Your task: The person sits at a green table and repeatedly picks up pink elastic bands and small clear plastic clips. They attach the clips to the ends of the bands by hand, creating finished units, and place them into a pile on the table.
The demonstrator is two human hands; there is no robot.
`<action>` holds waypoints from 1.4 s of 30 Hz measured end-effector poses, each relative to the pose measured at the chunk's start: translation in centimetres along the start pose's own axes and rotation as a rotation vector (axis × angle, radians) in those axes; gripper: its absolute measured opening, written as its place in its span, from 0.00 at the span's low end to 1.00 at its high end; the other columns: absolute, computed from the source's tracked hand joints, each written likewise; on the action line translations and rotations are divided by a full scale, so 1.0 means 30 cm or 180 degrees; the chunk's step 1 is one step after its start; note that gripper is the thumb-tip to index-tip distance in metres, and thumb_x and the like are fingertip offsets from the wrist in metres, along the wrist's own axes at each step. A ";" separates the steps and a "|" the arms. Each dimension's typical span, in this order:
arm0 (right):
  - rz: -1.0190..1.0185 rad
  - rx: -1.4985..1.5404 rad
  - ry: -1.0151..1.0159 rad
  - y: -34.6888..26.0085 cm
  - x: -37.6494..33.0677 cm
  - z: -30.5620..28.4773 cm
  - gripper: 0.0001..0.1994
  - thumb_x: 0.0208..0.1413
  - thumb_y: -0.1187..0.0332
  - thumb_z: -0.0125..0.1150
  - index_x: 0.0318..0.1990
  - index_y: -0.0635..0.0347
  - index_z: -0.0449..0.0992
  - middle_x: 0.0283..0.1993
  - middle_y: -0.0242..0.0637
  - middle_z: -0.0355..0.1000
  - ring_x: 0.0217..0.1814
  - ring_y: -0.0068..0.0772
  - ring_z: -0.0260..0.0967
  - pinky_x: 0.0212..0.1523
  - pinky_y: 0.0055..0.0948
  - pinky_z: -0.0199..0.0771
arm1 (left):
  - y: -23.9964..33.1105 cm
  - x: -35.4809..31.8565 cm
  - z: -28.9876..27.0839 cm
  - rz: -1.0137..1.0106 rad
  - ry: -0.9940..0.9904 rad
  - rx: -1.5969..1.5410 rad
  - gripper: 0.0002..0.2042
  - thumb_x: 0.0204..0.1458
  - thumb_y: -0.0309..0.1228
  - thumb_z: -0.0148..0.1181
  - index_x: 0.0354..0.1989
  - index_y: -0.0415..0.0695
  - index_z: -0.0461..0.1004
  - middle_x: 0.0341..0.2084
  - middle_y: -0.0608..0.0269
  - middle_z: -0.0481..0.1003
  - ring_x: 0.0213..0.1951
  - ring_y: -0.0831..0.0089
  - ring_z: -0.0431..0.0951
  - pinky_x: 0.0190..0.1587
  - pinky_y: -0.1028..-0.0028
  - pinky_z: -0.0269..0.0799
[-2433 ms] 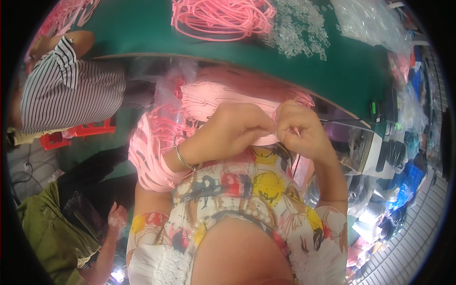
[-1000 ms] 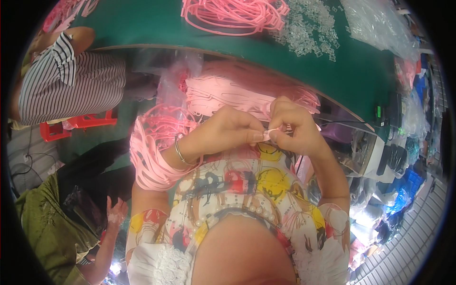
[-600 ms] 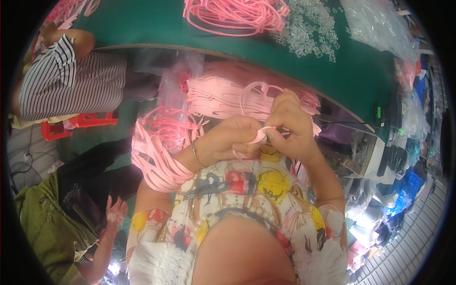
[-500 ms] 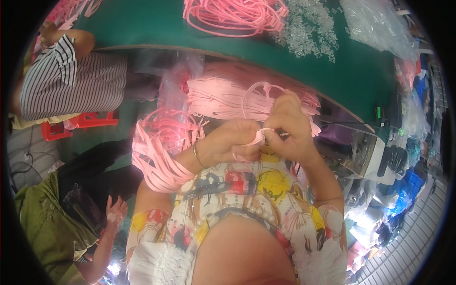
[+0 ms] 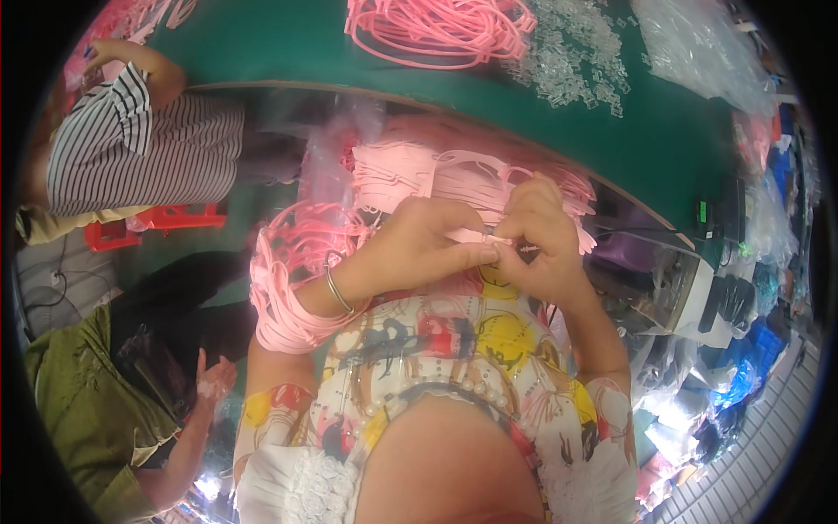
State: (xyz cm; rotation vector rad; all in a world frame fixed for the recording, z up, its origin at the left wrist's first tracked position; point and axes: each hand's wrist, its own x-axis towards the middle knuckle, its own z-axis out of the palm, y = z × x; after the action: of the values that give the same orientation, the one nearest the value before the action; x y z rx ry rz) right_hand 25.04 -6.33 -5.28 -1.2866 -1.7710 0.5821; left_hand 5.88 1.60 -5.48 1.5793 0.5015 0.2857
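In front of my chest, my left hand (image 5: 419,249) pinches a flat pink strap (image 5: 470,236) between thumb and fingers. The tips of my right hand (image 5: 543,240) close on the same strap, meeting the left fingertips. A small piece may sit at the join, too tiny to make out. Part of the strap loops up beyond my hands. A thick bunch of finished-looking pink strap loops (image 5: 284,310) hangs around my left forearm. Just beyond my hands, under the table edge, lies a stack of flat pink straps (image 5: 397,175).
The green table (image 5: 288,52) bears a pile of pink loops (image 5: 436,35) and scattered clear plastic buckles (image 5: 576,65). Plastic bags (image 5: 698,52) lie at its right end. On my left are a person in stripes (image 5: 144,157), a person in olive green (image 5: 96,410) and a red stool (image 5: 175,216).
My left hand has turned, its thumb now stretched along the strap toward my right fingertips. The strap between the hands is drawn straighter. The loops on my left forearm have shifted.
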 end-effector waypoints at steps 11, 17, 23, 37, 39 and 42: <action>0.0129 -0.0389 0.0087 -0.036 0.003 0.014 0.05 0.37 0.74 0.63 0.22 0.55 0.72 0.24 0.31 0.62 0.35 0.36 0.62 0.51 0.45 0.55 | 0.008 -0.014 0.042 0.0596 0.0737 0.0787 0.06 0.52 0.28 0.54 0.30 0.39 0.73 0.23 0.52 0.71 0.28 0.54 0.72 0.32 0.62 0.67; 0.0876 0.0108 -0.0157 -0.029 0.006 0.034 0.02 0.43 0.73 0.59 0.23 0.58 0.72 0.24 0.33 0.60 0.31 0.31 0.60 0.44 0.36 0.58 | -0.025 -0.019 0.069 0.1006 0.1459 0.1353 0.03 0.49 0.22 0.55 0.33 0.39 0.72 0.23 0.53 0.69 0.26 0.55 0.71 0.28 0.64 0.67; 0.2280 0.2196 -0.0436 -0.029 0.024 0.042 0.06 0.49 0.73 0.53 0.23 0.62 0.72 0.25 0.29 0.61 0.23 0.16 0.59 0.24 0.20 0.57 | -0.044 -0.029 0.068 0.1132 0.1493 0.1079 0.04 0.49 0.21 0.56 0.34 0.38 0.72 0.22 0.53 0.67 0.24 0.57 0.70 0.26 0.65 0.66; 0.2072 0.2266 -0.0998 0.027 0.047 0.030 0.07 0.51 0.73 0.53 0.23 0.63 0.72 0.27 0.27 0.63 0.17 0.13 0.58 0.15 0.16 0.55 | -0.083 -0.049 0.060 0.1559 0.1254 0.1305 0.04 0.50 0.22 0.56 0.34 0.38 0.73 0.22 0.55 0.69 0.23 0.62 0.70 0.26 0.69 0.65; 0.1696 0.1932 -0.0777 0.031 0.038 0.042 0.07 0.52 0.73 0.53 0.23 0.62 0.72 0.28 0.27 0.63 0.19 0.13 0.58 0.18 0.16 0.56 | -0.081 -0.034 0.071 0.1203 0.1491 0.0884 0.04 0.50 0.21 0.55 0.33 0.36 0.73 0.22 0.54 0.69 0.24 0.59 0.70 0.27 0.67 0.65; 0.1931 0.1815 -0.0379 -0.007 0.043 0.054 0.07 0.51 0.74 0.54 0.23 0.62 0.72 0.26 0.26 0.64 0.21 0.13 0.57 0.22 0.17 0.57 | -0.079 -0.017 0.090 0.0957 0.1751 0.0688 0.03 0.51 0.21 0.54 0.32 0.35 0.72 0.23 0.53 0.70 0.25 0.58 0.70 0.28 0.66 0.65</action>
State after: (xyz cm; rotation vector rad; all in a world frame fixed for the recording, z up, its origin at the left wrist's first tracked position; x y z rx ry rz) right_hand 23.43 -5.04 -5.52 -1.3711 -1.1401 1.4111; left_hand 6.38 -1.00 -7.98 1.7857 0.7336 0.9365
